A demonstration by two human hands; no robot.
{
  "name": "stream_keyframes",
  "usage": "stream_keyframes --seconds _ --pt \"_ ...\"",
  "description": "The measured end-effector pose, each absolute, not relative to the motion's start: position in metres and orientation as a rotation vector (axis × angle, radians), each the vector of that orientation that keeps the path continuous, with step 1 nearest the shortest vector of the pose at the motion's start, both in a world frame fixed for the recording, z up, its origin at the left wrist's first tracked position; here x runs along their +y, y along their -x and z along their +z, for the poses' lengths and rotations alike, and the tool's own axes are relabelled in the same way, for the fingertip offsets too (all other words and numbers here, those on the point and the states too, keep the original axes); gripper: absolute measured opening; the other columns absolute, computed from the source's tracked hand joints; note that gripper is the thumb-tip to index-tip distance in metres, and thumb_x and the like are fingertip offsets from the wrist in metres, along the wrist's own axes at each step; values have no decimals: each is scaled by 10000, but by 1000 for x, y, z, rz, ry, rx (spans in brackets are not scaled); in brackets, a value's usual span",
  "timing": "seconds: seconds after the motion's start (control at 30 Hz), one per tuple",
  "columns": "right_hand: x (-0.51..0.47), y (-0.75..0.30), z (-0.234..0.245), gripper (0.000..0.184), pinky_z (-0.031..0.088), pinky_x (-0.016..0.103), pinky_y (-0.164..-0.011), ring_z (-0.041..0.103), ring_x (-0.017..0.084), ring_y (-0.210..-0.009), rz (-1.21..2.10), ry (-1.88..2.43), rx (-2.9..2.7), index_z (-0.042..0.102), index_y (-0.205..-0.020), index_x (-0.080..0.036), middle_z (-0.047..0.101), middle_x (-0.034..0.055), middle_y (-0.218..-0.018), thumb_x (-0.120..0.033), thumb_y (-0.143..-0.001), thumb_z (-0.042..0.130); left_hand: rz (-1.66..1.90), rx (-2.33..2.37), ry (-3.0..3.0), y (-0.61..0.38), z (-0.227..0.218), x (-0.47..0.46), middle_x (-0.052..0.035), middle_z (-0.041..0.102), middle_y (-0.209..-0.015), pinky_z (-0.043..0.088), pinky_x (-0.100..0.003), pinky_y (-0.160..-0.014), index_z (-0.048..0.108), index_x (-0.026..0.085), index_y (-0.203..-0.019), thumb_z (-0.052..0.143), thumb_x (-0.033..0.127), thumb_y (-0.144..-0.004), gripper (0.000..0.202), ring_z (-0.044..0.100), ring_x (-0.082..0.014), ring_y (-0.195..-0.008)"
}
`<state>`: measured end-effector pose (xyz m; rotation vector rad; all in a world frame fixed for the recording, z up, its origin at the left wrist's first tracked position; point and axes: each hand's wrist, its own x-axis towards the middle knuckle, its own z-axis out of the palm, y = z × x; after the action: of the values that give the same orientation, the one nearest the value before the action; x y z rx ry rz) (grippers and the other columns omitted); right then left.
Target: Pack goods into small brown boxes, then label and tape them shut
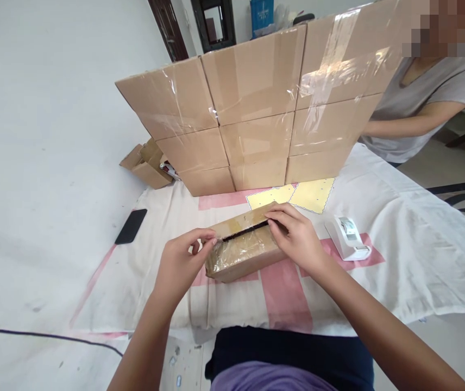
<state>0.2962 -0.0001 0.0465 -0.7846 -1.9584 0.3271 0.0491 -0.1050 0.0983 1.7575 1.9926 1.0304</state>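
We are working at a cloth-covered tabletop (412, 266), where a taped cardboard box (252, 267) is lying just below the frame's centre. Our left hand (180, 263) is pinching the left end of the box's flap (236, 222), its fingers clamping there, and our right hand (302, 241) is gripping the right end, thumb and fingers closing on the edge. A dark gap (244, 233) is showing along the flap. Right of centre, a white tape dispenser (349, 239) is standing near our right hand; yellow sheets (313, 194) are lying behind the box. A flat black object (131, 226) is resting left of centre. A cardboard partition (261, 144) is filling the upper middle, with a person (423, 100) sitting beside it, upper right.
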Motion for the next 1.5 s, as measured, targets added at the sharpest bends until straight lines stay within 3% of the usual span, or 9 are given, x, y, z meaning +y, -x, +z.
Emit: stream_keyframes --seconds 0.13,0.57,0.83,1.03,1.17,1.3,1.5 --pt "0 -296 47 247 610 370 -880 701 212 -1021 335 780 -1953 706 -1062 -207 687 89 -1097 -122 -969 493 1131 1858 -1708 -43 109 -109 18 743 -874 422 -264 -581 754 273 -897 733 408 -845 147 491 -118 -615" --pt "0 -297 46 204 598 342 -815 700 202 -964 378 789 -1981 695 -1012 -201 693 78 -1074 -101 -958 525 745 1943 -1773 -40 102 -85 65 729 -862 430 -298 -707 719 341 -1038 679 373 -882 164 555 -152 -740" --pt "0 -296 44 180 593 316 -783 702 189 -927 367 780 -1975 691 -980 -208 703 63 -1043 -89 -950 558 674 1985 -1849 -42 100 -79 64 748 -941 437 -345 -785 663 379 -1170 653 352 -904 268 599 -210 -954" --pt "1 -298 43 170 583 309 -850 704 188 -984 360 761 -1956 693 -975 -201 709 61 -1042 -86 -956 569 642 2014 -1989 -35 95 -72 -5 626 -1362 413 -427 -1040 572 333 -1346 691 398 -872 493 511 -259 -1249" --pt "0 -297 41 183 582 291 -817 705 173 -927 351 738 -1949 703 -967 -196 721 56 -1002 -75 -960 565 698 1956 -1695 -21 85 -57 -54 593 -1399 419 -462 -1040 592 304 -1328 750 497 -777 605 517 -297 -1261" --pt "-1 -295 40 219 579 280 -768 703 166 -885 345 753 -1930 710 -977 -196 726 48 -979 -44 -951 555 771 1831 -1465 -15 76 -49 -48 632 -1342 457 -426 -939 639 307 -1237 732 474 -786 490 577 -277 -1202" --pt "5 -295 56 205 573 296 -788 704 177 -906 344 771 -1980 703 -985 -192 728 52 -1004 -57 -963 550 1241 1946 -1921 -17 82 -67 -23 657 -1161 459 -410 -959 671 293 -1063 614 305 -927 148 604 -216 -1121"
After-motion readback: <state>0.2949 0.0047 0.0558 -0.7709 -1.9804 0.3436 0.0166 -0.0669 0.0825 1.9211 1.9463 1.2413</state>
